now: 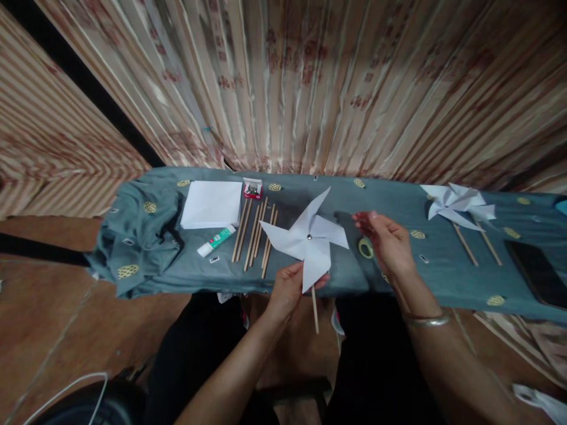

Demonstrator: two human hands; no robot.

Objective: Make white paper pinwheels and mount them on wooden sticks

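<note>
One box [254,196], metal bits [253,189] inside, held pinwheel [315,239]

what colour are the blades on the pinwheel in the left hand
The blades are white, seen in the head view.

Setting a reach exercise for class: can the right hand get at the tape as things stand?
Probably yes: the right hand looks empty, and the tape lies close by, uncovered; the left hand holds the pinwheel.

black phone [537,273] on teal patterned cloth [447,286], pleated curtain [292,106] behind, white cable [84,375] at lower left
</note>
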